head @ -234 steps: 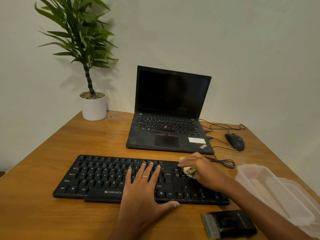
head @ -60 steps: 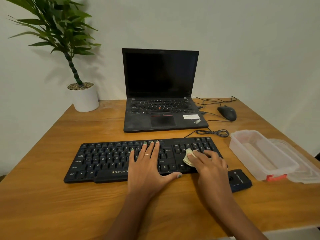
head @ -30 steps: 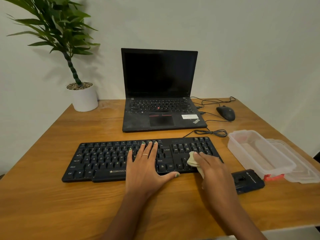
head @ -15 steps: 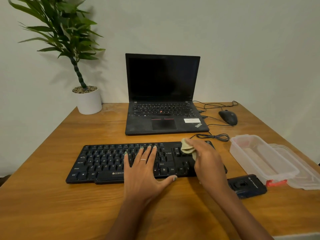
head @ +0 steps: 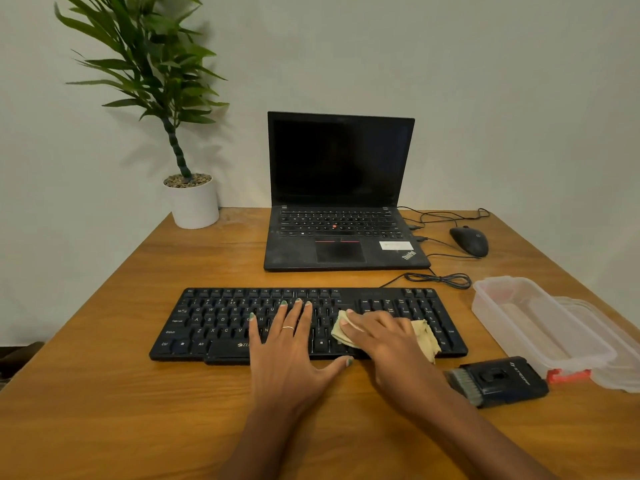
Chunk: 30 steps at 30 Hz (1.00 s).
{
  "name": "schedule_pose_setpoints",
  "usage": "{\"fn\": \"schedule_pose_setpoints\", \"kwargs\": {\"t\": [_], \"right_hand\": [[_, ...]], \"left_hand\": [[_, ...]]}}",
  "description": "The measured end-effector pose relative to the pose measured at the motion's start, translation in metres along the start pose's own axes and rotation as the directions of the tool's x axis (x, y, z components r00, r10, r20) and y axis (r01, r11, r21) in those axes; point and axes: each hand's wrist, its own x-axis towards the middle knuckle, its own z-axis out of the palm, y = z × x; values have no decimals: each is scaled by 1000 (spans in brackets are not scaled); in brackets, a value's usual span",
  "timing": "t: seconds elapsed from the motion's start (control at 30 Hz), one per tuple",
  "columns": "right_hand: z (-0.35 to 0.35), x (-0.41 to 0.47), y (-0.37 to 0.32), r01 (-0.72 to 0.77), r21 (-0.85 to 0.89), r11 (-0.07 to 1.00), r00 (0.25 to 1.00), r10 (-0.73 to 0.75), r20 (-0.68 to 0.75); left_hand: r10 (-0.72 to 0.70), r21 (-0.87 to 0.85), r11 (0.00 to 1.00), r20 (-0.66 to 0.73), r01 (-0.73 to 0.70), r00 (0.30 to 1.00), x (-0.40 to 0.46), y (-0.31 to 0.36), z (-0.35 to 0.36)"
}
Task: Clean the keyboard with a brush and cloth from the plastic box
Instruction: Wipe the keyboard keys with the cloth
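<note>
While the right hand (head: 379,336) presses the yellow cloth (head: 424,336) flat-fingered and the left hand (head: 287,344) lies open steadying the Zebronics keyboard (head: 221,320), loose cloth trailing right of the palm could snag keycaps.

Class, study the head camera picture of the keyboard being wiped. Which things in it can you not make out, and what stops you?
Head view only:
- Keys under the left hand and right hand: covered.
- Middle of the cloth: under the right hand.
- Keyboard brand print: cut short by the left hand.
- Brush lettering: too small.
- Lid beside the plastic box: cut off by the right edge.
</note>
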Motion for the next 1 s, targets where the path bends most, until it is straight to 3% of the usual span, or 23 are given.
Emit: {"fn": "schedule_pose_setpoints", "kwargs": {"t": [0.17, 0.33, 0.5, 0.67, 0.83, 0.93, 1.0], "right_hand": [[-9, 13, 10, -120, -39, 992, 989, 116, -95], [12, 3, -12, 95, -53, 994, 993, -98, -66], [2, 7, -2, -113, -104, 988, 986, 99, -130], [11, -8, -20, 58, -148, 987, 996, -67, -53], [-4, 2, -12, -157, -161, 974, 983, 138, -119], [12, -6, -23, 22, -156, 987, 995, -37, -92], [14, -10, -23, 55, -144, 988, 992, -71, -106]], "left_hand": [[15, -15, 1000, -5, -16, 1000, 0, 1, 0], [20, -31, 999, -8, -20, 1000, -2, 1, 0], [31, -44, 999, -22, -32, 999, -3, 2, -1], [30, -47, 998, 5, -29, 1000, -3, 1, -1], [36, -44, 998, -16, -37, 999, -4, 1, -1], [33, -53, 998, -6, -33, 999, -3, 0, 0], [28, -58, 998, -8, -28, 1000, -3, 0, 0]]}}
